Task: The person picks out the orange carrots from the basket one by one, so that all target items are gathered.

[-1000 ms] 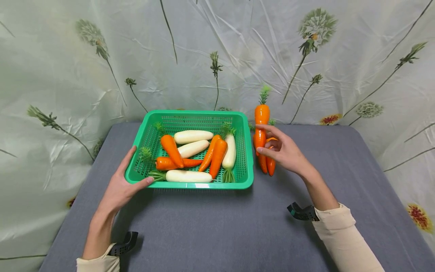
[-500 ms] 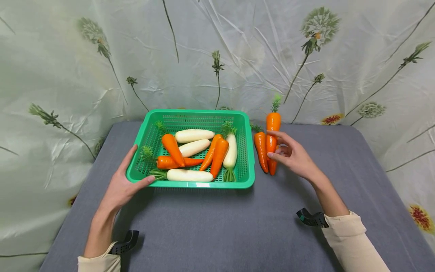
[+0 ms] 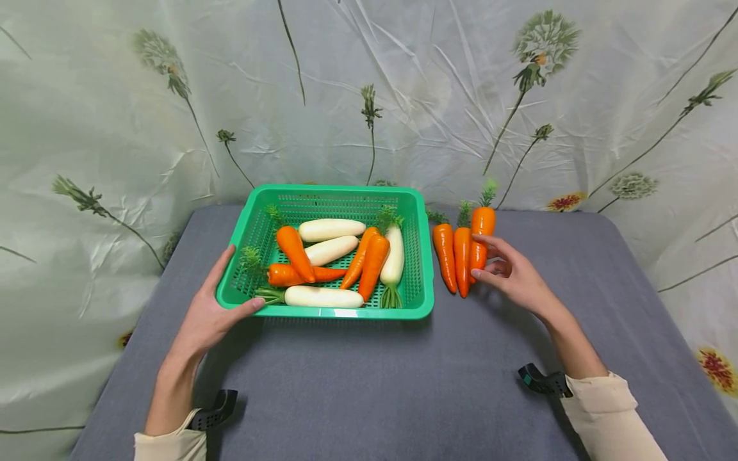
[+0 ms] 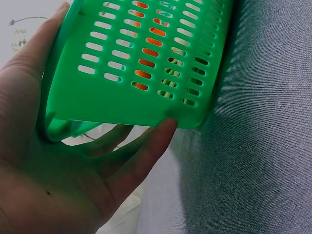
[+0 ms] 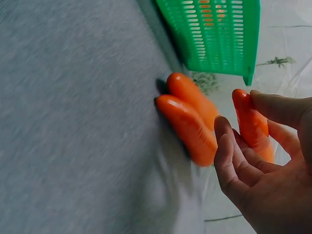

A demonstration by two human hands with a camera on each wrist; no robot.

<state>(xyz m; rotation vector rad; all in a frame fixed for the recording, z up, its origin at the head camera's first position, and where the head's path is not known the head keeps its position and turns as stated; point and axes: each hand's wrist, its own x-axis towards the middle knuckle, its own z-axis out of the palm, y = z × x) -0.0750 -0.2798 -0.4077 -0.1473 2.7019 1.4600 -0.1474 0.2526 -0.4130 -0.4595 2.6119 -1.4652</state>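
Note:
My left hand grips the near left corner of a green plastic basket, its thumb on the rim. In the left wrist view, the fingers lie against the outside of the slotted basket wall. To the right of the basket, my right hand pinches an orange carrot with a green leafy top. The right wrist view shows this carrot held above the tabletop. Just left of it, one carrot and another carrot lie side by side on the table.
Inside the basket are several carrots and several white radishes, some with green tops. A grey cloth covers the table. Behind it hangs a pale curtain with a dandelion print.
My right hand has carried the held carrot to the right and lower, from over the two lying carrots to beside them. The left hand stays on the basket.

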